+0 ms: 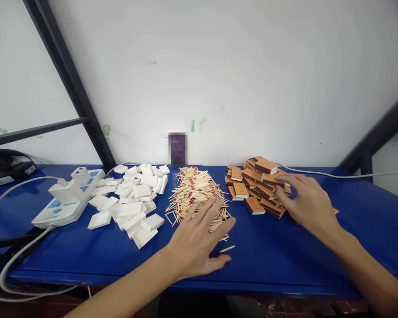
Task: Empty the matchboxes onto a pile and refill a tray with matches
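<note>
My left hand [197,240] is open, its spread fingers over the near edge of a heap of red-tipped matches [195,187]. One loose match [227,249] lies by its thumb and index finger. On the right, my right hand [307,201] reaches to the side of a pile of orange-brown matchboxes [252,183]. Its index finger and thumb are apart, at the end of an upper matchbox; the hand covers part of the pile. White inner matchbox trays [132,207] lie in a loose heap to the left of the matches.
A white power strip [64,212] with plugged-in adapters and cables stands at the left. A black headset-like object [8,165] sits behind it. The blue table [268,260] meets a white wall [235,79], with dark metal posts [69,75] on both sides.
</note>
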`<action>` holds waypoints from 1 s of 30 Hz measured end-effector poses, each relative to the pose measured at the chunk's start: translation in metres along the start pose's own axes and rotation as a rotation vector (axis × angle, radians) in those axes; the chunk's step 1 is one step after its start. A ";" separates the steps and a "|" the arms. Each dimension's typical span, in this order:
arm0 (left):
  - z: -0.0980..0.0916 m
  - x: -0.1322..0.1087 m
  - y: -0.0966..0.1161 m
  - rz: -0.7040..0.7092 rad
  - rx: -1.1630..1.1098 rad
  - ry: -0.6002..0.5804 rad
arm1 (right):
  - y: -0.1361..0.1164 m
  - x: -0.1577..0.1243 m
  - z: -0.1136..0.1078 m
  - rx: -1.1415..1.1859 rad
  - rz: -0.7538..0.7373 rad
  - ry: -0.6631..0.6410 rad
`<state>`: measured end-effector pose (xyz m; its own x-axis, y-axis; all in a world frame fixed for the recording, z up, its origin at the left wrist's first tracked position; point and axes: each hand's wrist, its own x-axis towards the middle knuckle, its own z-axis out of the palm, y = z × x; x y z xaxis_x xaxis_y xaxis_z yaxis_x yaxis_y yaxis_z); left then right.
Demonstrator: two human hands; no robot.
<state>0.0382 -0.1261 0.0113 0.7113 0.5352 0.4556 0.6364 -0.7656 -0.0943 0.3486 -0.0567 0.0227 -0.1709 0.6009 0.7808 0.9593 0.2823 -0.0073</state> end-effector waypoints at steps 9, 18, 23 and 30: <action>0.010 0.011 -0.012 0.133 0.001 -0.033 | 0.038 -0.029 -0.035 -0.097 0.190 0.009; 0.014 0.017 -0.022 0.065 -0.056 -0.045 | 0.079 -0.080 -0.017 -0.089 0.327 -0.327; 0.015 0.021 -0.028 0.068 -0.089 -0.088 | 0.078 -0.085 -0.004 -0.022 0.364 -0.339; 0.019 0.030 -0.037 0.067 -0.075 -0.077 | 0.071 -0.083 -0.009 0.076 0.353 -0.268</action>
<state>0.0417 -0.0749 0.0122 0.7740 0.5058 0.3809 0.5649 -0.8233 -0.0548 0.4330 -0.0930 -0.0367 0.1023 0.8403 0.5325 0.9516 0.0733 -0.2984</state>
